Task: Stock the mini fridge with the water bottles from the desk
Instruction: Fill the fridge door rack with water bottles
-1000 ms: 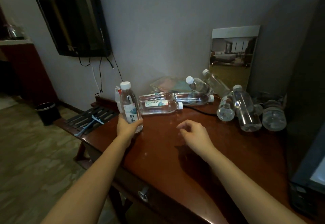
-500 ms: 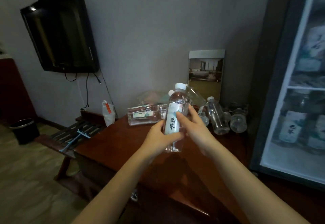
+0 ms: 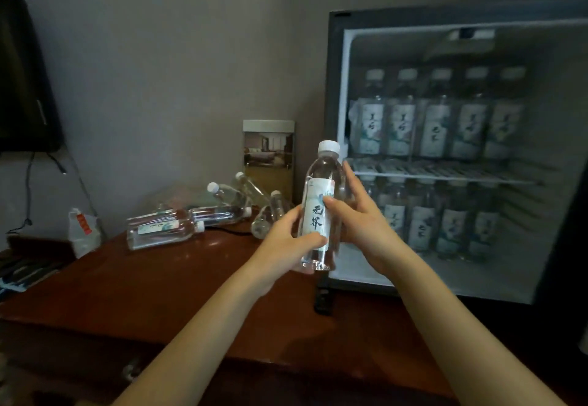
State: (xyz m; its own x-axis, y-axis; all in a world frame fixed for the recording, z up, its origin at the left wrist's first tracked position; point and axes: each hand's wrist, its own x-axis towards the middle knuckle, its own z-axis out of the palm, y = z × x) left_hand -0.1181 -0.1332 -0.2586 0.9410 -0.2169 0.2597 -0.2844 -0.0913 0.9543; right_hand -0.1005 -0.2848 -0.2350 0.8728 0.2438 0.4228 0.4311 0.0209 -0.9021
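Head view: an upright water bottle (image 3: pixel 325 170), its white label bearing black Chinese brush characters, was gripped by the left hand (image 3: pixel 283 250) and the right hand (image 3: pixel 366 228), fingers (image 3: pixel 313 240) curled round it.

— What's worn on the arms?
— Both forearms (image 3: pixel 203 329) are bare, slim, in view nearly to the elbow.
— And the hands?
— The left hand (image 3: pixel 286 246) and right hand (image 3: pixel 362 227) are bare too, fingers slender.

At nine o'clock the television (image 3: pixel 22 87) runs off the left edge. At three o'clock the mini fridge (image 3: pixel 334 87) loses its right side to the frame; its stocked bottles (image 3: pixel 402 122) look hazy, labels unreadable. Fingertips of the left hand (image 3: pixel 281 248) vanish behind the held water bottle (image 3: pixel 321 214).
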